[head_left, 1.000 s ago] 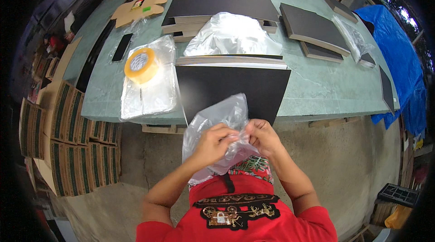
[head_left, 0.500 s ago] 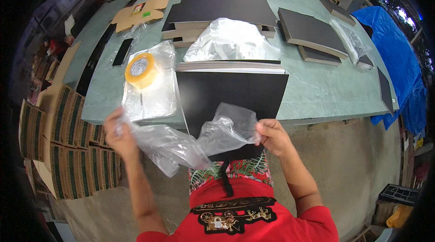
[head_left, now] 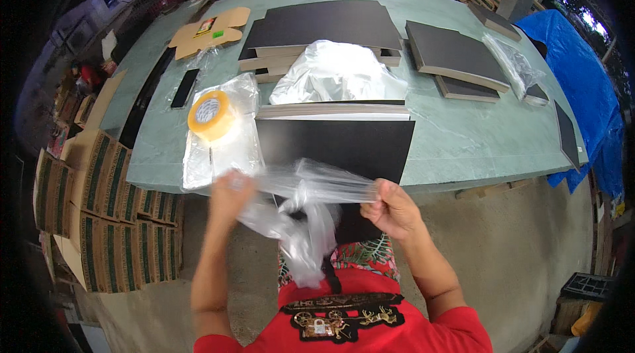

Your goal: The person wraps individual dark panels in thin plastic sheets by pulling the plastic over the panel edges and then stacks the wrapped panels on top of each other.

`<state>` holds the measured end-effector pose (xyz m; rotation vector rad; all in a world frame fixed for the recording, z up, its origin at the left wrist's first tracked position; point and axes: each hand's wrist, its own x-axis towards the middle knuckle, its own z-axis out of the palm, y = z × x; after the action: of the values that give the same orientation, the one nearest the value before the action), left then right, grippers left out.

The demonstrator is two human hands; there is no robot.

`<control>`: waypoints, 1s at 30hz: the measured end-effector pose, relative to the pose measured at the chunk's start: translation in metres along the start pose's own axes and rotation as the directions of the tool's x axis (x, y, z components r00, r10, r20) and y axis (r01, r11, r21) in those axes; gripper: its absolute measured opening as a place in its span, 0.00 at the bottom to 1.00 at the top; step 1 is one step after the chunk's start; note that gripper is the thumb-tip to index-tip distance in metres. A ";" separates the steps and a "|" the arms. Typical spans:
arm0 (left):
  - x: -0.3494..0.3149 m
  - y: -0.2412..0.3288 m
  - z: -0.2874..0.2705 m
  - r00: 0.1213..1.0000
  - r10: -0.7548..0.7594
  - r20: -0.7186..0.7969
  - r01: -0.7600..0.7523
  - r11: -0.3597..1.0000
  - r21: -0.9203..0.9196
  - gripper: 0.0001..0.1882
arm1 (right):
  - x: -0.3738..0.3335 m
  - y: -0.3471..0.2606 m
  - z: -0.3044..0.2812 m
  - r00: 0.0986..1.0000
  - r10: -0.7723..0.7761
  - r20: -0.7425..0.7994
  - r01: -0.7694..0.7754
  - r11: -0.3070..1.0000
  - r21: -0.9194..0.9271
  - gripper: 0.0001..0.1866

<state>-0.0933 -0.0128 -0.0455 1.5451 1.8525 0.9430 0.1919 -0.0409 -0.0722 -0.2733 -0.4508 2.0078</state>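
A clear plastic bag (head_left: pixel 305 197) is stretched between my two hands at the table's near edge, its middle bunched and its lower part hanging over my lap. My left hand (head_left: pixel 229 204), smeared by motion, is closed on one end. With thumb and fingers, my right hand (head_left: pixel 393 210) pinches the other end. Behind the bag a black board (head_left: pixel 337 148) slopes from the table edge towards my lap, with a stack of board edges (head_left: pixel 331 111) at its top. To the left, a roll of yellowish clear tape (head_left: pixel 210 115) rests on a pile of flat plastic bags (head_left: pixel 228 148).
A crumpled heap of plastic (head_left: pixel 337 72) lies before large black boards (head_left: pixel 324 26). More black boards (head_left: pixel 456 52) are stacked at the right. A phone-like black slab (head_left: pixel 185 88) and flattened cardboard (head_left: pixel 231 19) lie left. Cartons (head_left: pixel 112 247) stand beside the table; a blue tarp (head_left: pixel 575 75) hangs right.
My left hand has moved right and slightly down, closer to my right hand. The bag's loose part has twisted and swung lower. My right hand has stayed nearly in place.
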 end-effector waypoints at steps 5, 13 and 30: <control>-0.021 0.072 -0.019 0.884 0.406 -0.231 -0.410 0.911 0.035 0.12 | -0.001 -0.006 0.017 0.983 -0.177 -0.053 0.114 0.807 -0.579 0.07; -0.041 0.121 0.027 0.717 0.537 0.445 -0.323 0.821 -0.472 0.09 | 0.003 -0.041 0.080 0.970 -0.185 0.154 0.190 0.194 -0.962 0.06; -0.020 0.104 -0.039 0.096 0.646 0.757 -0.171 0.760 -0.627 0.09 | -0.002 -0.053 0.060 0.515 0.856 -0.031 0.201 -0.157 -0.967 0.13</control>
<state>-0.0572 -0.0291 0.0605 1.7598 0.2144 0.2599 0.2125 -0.0325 0.0049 -0.5288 -2.8902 1.7651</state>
